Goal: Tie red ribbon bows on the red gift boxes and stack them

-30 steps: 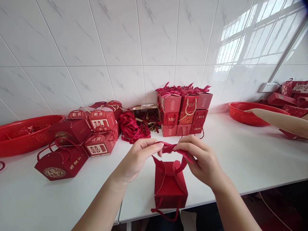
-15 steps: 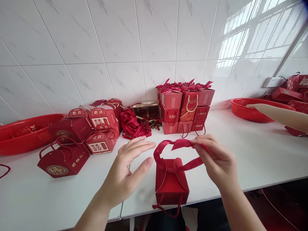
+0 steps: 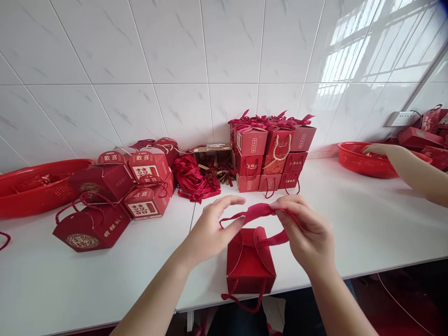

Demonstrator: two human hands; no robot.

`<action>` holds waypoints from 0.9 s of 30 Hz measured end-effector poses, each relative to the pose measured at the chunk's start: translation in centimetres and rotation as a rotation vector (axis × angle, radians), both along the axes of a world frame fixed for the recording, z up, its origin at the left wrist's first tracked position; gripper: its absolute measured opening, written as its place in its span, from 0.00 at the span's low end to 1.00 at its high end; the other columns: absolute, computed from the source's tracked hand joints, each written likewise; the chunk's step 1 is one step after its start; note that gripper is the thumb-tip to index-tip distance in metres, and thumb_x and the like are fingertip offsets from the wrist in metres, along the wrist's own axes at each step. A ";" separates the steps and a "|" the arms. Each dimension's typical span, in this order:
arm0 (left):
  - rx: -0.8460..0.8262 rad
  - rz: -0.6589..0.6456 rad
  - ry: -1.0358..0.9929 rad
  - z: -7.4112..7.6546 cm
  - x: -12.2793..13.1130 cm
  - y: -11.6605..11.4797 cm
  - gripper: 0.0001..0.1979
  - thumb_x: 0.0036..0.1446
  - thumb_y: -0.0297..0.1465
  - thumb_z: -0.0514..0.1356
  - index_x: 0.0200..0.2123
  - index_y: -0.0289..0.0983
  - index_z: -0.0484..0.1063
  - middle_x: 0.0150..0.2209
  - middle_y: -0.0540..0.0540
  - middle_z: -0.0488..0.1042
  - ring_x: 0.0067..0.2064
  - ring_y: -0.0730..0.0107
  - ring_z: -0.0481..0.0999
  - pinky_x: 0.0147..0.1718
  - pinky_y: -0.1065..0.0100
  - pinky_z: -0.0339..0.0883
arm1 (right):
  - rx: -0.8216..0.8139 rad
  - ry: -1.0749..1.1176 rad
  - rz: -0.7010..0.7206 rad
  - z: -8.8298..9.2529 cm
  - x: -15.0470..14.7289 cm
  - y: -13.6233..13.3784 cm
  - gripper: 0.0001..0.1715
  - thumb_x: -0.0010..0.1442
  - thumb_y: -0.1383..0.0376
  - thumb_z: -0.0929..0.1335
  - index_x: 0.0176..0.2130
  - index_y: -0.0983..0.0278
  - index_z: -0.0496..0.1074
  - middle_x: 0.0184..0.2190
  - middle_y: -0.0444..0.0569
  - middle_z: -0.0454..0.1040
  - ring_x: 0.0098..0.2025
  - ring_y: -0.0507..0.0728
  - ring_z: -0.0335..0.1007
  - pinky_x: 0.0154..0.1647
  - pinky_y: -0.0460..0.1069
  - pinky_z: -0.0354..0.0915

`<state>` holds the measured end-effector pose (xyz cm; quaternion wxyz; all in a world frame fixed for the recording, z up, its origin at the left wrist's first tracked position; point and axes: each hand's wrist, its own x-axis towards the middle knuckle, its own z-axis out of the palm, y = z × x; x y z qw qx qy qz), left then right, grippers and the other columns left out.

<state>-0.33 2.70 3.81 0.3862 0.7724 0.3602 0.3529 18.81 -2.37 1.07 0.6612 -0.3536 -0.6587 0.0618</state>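
A small red gift box (image 3: 250,266) stands near the table's front edge, with a twisted cord handle hanging from its near side. A wide red ribbon (image 3: 258,213) runs through the slots in its top flaps and loops up above it. My right hand (image 3: 308,231) pinches the ribbon between thumb and fingertips, right of the box. On the other side, my left hand (image 3: 213,233) is open around the ribbon's left part, thumb and fingers apart, the thumb tip close to or touching it. Part of the loop is hidden behind my left hand.
Finished-looking red boxes (image 3: 252,142) with bows are stacked by the wall. Beside them lie a ribbon pile (image 3: 196,179) and an open carton (image 3: 215,161). More boxes (image 3: 94,228) and a red basket (image 3: 21,205) stand left. Another person's hand (image 3: 376,149) reaches into a right-hand basket (image 3: 353,163).
My left hand has moved right, bringing its thumb and fingers around the ribbon. My right hand shifted slightly left, still pinching. The other person's hand now reaches into the right basket.
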 end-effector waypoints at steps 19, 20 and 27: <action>0.167 0.063 0.140 1.0 -1.7 -1.9 0.20 0.63 0.45 0.49 0.48 0.45 0.76 0.54 0.48 0.73 0.64 0.52 0.57 0.63 0.47 0.38 | 0.039 -0.098 -0.138 -0.9 0.6 -0.2 0.16 0.60 0.75 0.65 0.43 0.59 0.75 0.43 0.50 0.72 0.45 0.55 0.69 0.44 0.51 0.66; 0.248 0.125 0.183 0.7 -2.5 -2.2 0.20 0.62 0.46 0.51 0.48 0.46 0.75 0.55 0.48 0.73 0.65 0.50 0.56 0.63 0.44 0.34 | 0.008 0.034 -0.161 -1.3 1.0 -0.5 0.14 0.61 0.73 0.66 0.42 0.58 0.75 0.42 0.49 0.73 0.45 0.55 0.70 0.45 0.51 0.66; 0.055 0.579 0.325 -5.2 -11.1 -2.3 0.29 0.60 0.53 0.44 0.43 0.44 0.78 0.57 0.46 0.71 0.64 0.50 0.58 0.63 0.45 0.42 | -0.449 0.691 -0.549 -7.9 7.7 -4.5 0.14 0.49 0.56 0.74 0.33 0.63 0.76 0.33 0.48 0.77 0.41 0.58 0.72 0.43 0.51 0.66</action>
